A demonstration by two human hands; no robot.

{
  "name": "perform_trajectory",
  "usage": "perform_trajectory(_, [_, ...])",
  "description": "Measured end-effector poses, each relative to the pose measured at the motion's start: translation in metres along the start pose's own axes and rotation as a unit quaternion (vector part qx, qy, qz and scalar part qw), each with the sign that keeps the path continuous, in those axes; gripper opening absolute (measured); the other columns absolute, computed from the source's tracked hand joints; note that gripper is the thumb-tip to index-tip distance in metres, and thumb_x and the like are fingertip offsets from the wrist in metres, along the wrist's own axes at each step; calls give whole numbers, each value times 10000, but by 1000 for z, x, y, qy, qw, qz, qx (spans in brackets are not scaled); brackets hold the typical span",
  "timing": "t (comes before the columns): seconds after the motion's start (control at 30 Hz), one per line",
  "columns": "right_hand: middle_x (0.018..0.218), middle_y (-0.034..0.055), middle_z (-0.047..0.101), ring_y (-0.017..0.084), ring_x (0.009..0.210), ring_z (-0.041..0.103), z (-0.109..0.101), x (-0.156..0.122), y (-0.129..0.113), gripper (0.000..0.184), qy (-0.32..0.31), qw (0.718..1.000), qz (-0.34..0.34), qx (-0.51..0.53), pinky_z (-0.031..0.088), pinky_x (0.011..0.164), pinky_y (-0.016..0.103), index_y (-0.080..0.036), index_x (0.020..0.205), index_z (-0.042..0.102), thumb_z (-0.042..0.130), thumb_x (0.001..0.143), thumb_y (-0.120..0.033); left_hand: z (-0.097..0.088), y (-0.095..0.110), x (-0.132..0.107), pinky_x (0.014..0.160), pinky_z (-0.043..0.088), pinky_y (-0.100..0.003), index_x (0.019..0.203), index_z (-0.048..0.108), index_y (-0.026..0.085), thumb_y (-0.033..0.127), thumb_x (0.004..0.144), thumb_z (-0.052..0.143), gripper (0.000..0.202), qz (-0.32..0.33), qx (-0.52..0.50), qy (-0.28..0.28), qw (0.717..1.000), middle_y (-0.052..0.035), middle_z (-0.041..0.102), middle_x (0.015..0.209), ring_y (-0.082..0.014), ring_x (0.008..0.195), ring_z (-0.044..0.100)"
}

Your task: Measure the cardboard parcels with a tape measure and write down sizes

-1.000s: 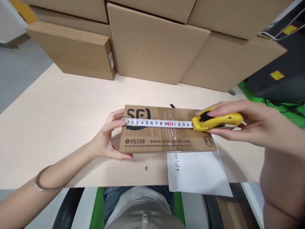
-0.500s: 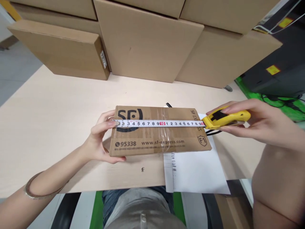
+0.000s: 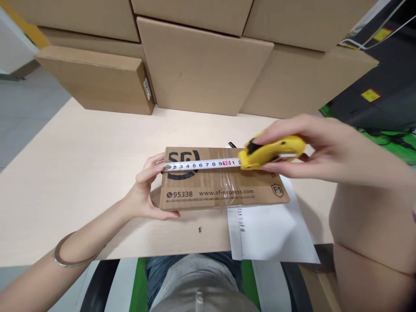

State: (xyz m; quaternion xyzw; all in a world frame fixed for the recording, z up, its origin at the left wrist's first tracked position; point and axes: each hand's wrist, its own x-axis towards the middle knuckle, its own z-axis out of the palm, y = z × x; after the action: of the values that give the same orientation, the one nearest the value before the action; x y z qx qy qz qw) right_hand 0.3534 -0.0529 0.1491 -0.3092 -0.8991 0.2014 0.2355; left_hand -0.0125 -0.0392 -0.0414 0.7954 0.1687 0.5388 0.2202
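A brown cardboard box [image 3: 208, 186] with SF print and clear packing tape lies over the table in front of me. My left hand [image 3: 151, 190] grips its left end, fingers on top and thumb underneath, and one fingertip pins the tape's end at that edge. My right hand [image 3: 302, 151] is closed around a yellow tape measure [image 3: 273, 151], held over the right half of the box. Between them the white tape blade [image 3: 201, 164] stretches across the top, showing numbers up to just past the red 10.
White paper [image 3: 273, 234] lies partly under the box, and a black pen tip [image 3: 232, 144] shows behind it. Large cardboard boxes [image 3: 204, 69] line the table's back, with a flatter carton [image 3: 94, 82] at left. Dark equipment [image 3: 390, 82] stands at right.
My right hand and the tape measure have moved left over the box, and the exposed blade has shortened from about 20 to about 12. My left hand keeps its hold.
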Motion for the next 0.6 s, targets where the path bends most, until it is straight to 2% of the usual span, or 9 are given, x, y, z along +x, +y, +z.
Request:
perform_trajectory(0.1, [1280, -7, 751, 186, 1067, 743, 21, 31, -13, 369, -15, 998, -56, 21, 616, 912, 288, -315, 1321, 687, 727, 956, -285, 0, 5, -2, 1041, 588, -639, 1649, 133, 459, 468, 390, 1070, 1569, -20, -11, -35, 999, -154, 452, 1575, -430, 1390, 557])
perform_trajectory(0.17, [1288, -6, 746, 196, 1108, 736, 31, 42, -20, 348, -8, 996, -88, 31, 609, 973, 326, -305, 1330, 682, 687, 984, -271, -1, 8, -4, 1042, 589, -628, 1650, 78, 477, 483, 394, 1066, 1598, -38, 3, -30, 999, -150, 442, 1564, -417, 1380, 565])
perform_trajectory(0.23, [1275, -9, 746, 202, 1135, 727, 36, 45, -24, 331, 12, 995, -92, 27, 606, 996, 345, -314, 1319, 685, 675, 992, -264, -2, 12, -5, 1037, 587, -620, 1652, 121, 453, 583, 377, 1042, 1578, -31, 48, -25, 998, -151, 453, 1507, -410, 1350, 566])
perform_trajectory(0.3, [1287, -16, 736, 201, 1176, 708, 38, 41, -25, 339, 38, 996, -75, 22, 590, 1034, 343, -332, 1310, 680, 691, 981, -251, -3, 18, -4, 1010, 593, -617, 1651, 227, 376, 743, 365, 970, 1530, -2, 120, -14, 993, -154, 465, 1406, -403, 1302, 551])
perform_trajectory(0.37, [1317, -22, 718, 196, 1206, 692, 40, 33, -21, 380, 79, 995, -46, 26, 572, 1071, 344, -348, 1322, 659, 716, 964, -234, -2, 26, -2, 925, 622, -583, 1639, 310, 298, 899, 381, 846, 1494, 42, 188, 1, 981, -142, 456, 1300, -378, 1222, 544])
perform_trajectory(0.43, [1338, -21, 699, 201, 1210, 691, 44, 26, -13, 412, 131, 990, -7, 50, 569, 1082, 366, -352, 1327, 644, 745, 944, -238, 2, 37, -1, 806, 640, -499, 1626, 348, 249, 993, 406, 730, 1478, 71, 236, 16, 969, -123, 443, 1222, -338, 1125, 552])
perform_trajectory(0.5, [1337, -8, 688, 213, 1202, 697, 52, 23, -3, 409, 169, 981, 33, 88, 596, 1045, 385, -338, 1317, 639, 754, 935, -247, 7, 49, 0, 705, 622, -407, 1574, 424, 217, 1005, 481, 679, 1371, 79, 272, 22, 959, -116, 455, 1173, -302, 1043, 565])
perform_trajectory(0.53, [1330, -2, 685, 215, 1190, 701, 57, 23, 2, 401, 178, 977, 50, 106, 616, 1004, 379, -330, 1313, 635, 749, 937, -251, 9, 56, -1, 654, 600, -362, 1522, 483, 213, 969, 560, 688, 1240, 81, 283, 16, 955, -109, 473, 1143, -278, 991, 574])
perform_trajectory(0.6, [1307, 7, 682, 204, 1114, 721, 65, 26, 11, 399, 189, 970, 70, 135, 655, 864, 334, -324, 1320, 620, 736, 943, -264, 15, 69, -1, 528, 516, -277, 1385, 591, 225, 795, 782, 714, 839, 108, 266, -23, 958, -71, 504, 1033, -203, 820, 567])
